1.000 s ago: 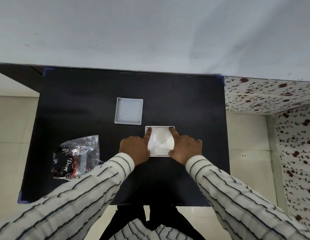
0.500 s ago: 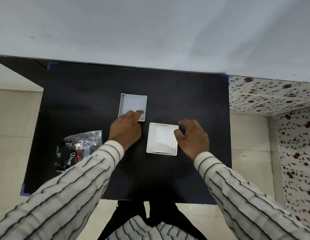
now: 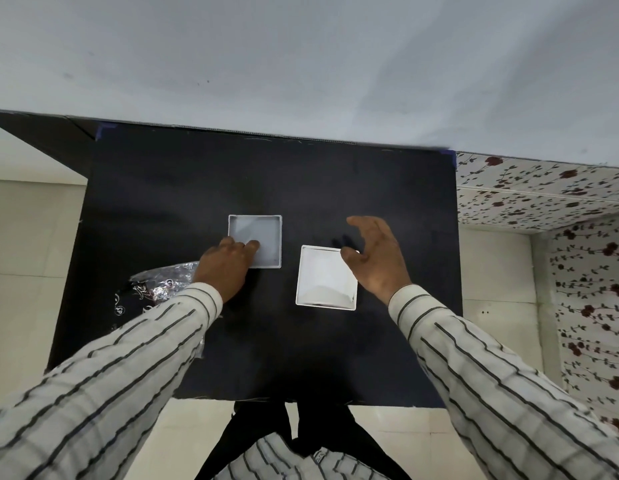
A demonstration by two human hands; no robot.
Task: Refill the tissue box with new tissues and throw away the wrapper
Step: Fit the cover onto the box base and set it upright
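Head view: left hand pinches the lid's near corner; right hand hovers spread beside the filled tissue box. Best lowered square, evenly.

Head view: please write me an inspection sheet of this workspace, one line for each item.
Surface: black table, mostly bare.
Job's things: white box filled with white tissues, open on top; empty tray-like lid lying to its left, apart from it; crumpled wrapper at the table's left, partly under the left sleeve, not yet thrown away.
Clutter: nothing seen.
Hands: left hand with fingers on the lid's near corner; right hand open, at the box's far right corner.
Cables: nothing seen.
Surroundings: pale wall behind, tiled floor, flowered surface at right.
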